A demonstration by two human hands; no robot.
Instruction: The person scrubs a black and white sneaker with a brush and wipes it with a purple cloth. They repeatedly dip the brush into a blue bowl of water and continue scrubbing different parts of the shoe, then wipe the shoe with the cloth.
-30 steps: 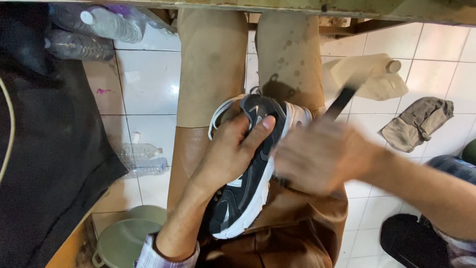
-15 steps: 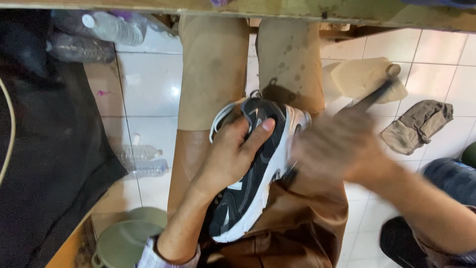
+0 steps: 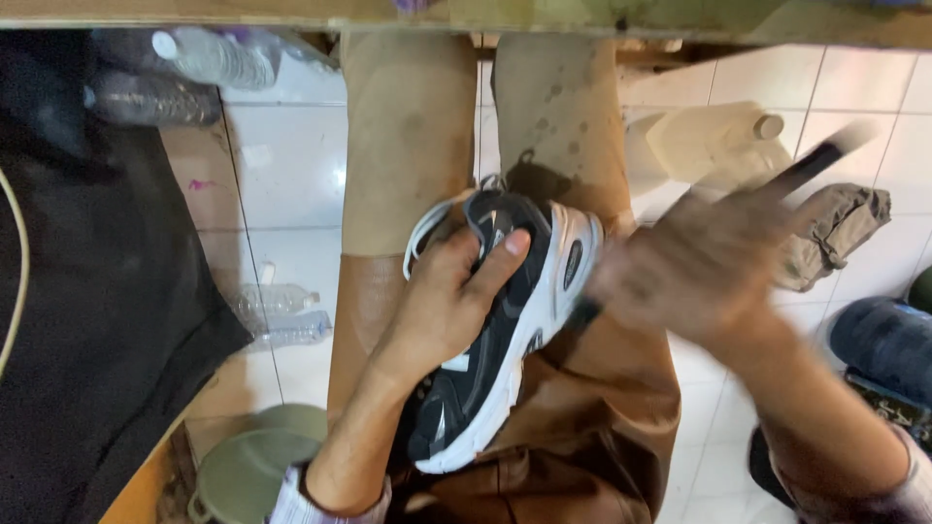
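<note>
The black-and-white sneaker (image 3: 490,330) lies on the person's lap, pinned there by the left hand (image 3: 442,306), fingers spread over its upper to steady it. The blurred right hand (image 3: 704,267) grips a dark brush handle (image 3: 820,160) beside the sole.

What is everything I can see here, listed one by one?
sneaker: one, black and white, on the lap.
brush handle: one, dark, blurred, in the right hand.
plastic bottles: about four, clear, on the floor at left.
jug: one, cream, on the tiles at upper right.
rag: one, grey-brown, beside the jug.
bucket: one, green, lower left.
black cloth: one, far left.
apron: one, brown, over the lap.
left hand: grips the sneaker.
right hand: blurred, holds the brush handle.
</note>
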